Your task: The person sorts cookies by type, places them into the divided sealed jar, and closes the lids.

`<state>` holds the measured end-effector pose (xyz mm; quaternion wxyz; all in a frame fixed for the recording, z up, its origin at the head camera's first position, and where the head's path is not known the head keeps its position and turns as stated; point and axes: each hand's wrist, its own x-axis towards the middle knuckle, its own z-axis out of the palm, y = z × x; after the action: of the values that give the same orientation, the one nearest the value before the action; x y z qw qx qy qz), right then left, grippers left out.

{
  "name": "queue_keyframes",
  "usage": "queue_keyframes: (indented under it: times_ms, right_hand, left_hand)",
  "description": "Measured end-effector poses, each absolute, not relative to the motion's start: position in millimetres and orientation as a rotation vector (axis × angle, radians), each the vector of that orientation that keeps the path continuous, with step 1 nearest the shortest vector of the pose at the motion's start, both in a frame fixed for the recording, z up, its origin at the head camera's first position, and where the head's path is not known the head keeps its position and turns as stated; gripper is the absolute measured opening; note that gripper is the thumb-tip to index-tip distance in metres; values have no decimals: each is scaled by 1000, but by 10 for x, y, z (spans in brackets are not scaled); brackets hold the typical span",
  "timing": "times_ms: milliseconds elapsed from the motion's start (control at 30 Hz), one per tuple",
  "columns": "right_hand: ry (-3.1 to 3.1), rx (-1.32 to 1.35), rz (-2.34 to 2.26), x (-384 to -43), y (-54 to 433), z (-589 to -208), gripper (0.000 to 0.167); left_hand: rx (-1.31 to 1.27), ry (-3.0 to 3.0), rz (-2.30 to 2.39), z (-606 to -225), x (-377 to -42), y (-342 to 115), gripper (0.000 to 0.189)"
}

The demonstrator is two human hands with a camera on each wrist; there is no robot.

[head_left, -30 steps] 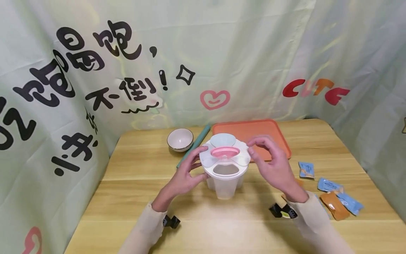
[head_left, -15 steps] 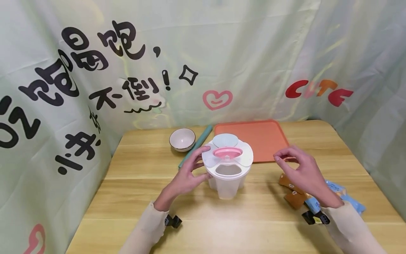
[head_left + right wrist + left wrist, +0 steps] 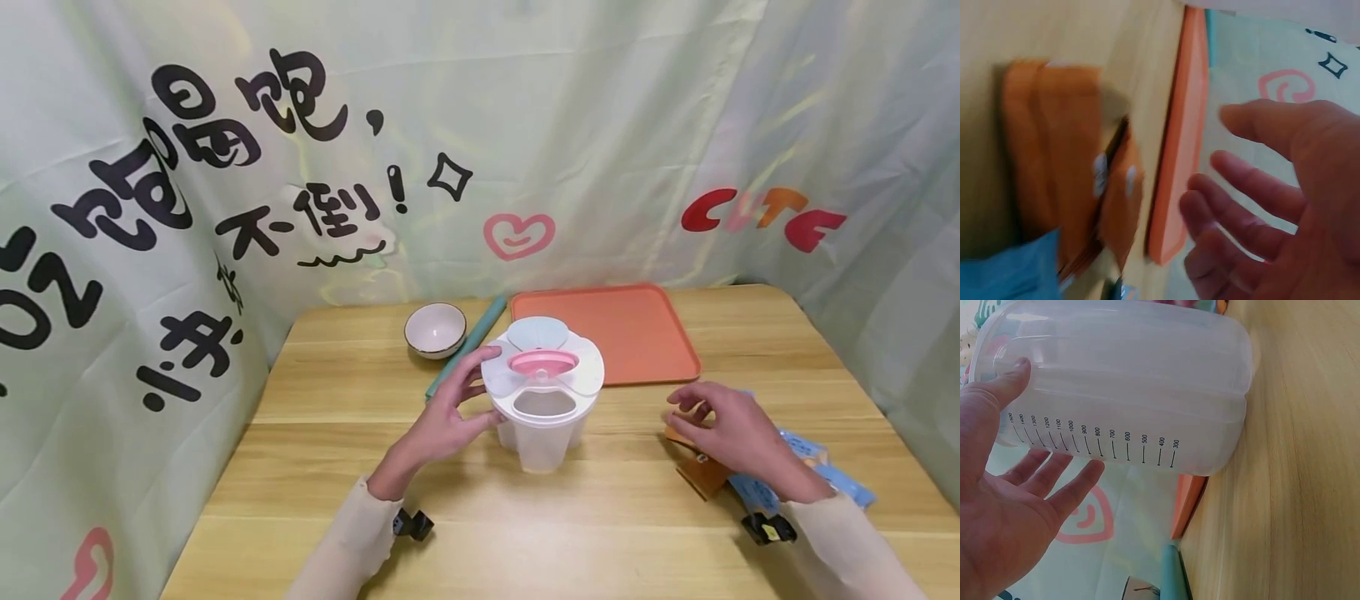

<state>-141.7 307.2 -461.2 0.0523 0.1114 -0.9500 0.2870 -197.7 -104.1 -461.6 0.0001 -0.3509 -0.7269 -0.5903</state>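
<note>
Wooden table (image 3: 600, 525) under me, printed curtain behind. I see my left hand (image 3: 442, 425) with thumb and straight fingers resting against the 9 o'clock side of the clear compartment container (image 3: 542, 408), which stands upright mid-table with its front hatch uncovered. My right hand (image 3: 731, 433) hovers loose and unclenched, gripping nothing, over the orange packets (image 3: 705, 477) at 3 o'clock, blue packets (image 3: 806, 454) beside them. Orange tray (image 3: 637, 333) and bowl (image 3: 435, 329) sit at 12 o'clock
</note>
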Motion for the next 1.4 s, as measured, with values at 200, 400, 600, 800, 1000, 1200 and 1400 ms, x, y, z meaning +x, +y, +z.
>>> queue_keyframes:
  times_ms: [200, 400, 600, 800, 1000, 1200, 1400]
  right_hand:
    - [-3088, 331, 760, -1427, 3179, -4678, 35]
    - [-3140, 255, 649, -1423, 3222, -4734, 38]
    - [-3121, 211, 602, -1434, 3256, -4768, 33]
    - [-3061, 199, 601, -1417, 3238, -4770, 18]
    - [-2893, 185, 546, -1361, 3159, -4704, 14]
    - [-2683, 181, 632, -1320, 3061, -4506, 16]
    - [-2518, 191, 874, -1298, 2958, -4257, 19]
  left_hand:
    - [-1095, -2292, -1850, -4588, -1971, -1052, 82]
    - [-1110, -2277, -1849, -4608, -1970, -1044, 81]
    - [-1109, -2283, -1859, -4625, -1978, -1026, 82]
    - [-1107, -2281, -1854, -4634, -1963, -1030, 81]
    - [-1102, -2291, -1847, -4644, -1940, -1047, 81]
    - [-1094, -2296, -1857, -4640, -1939, -1053, 81]
    - [-1124, -2277, -1820, -4631, -1965, -1046, 80]
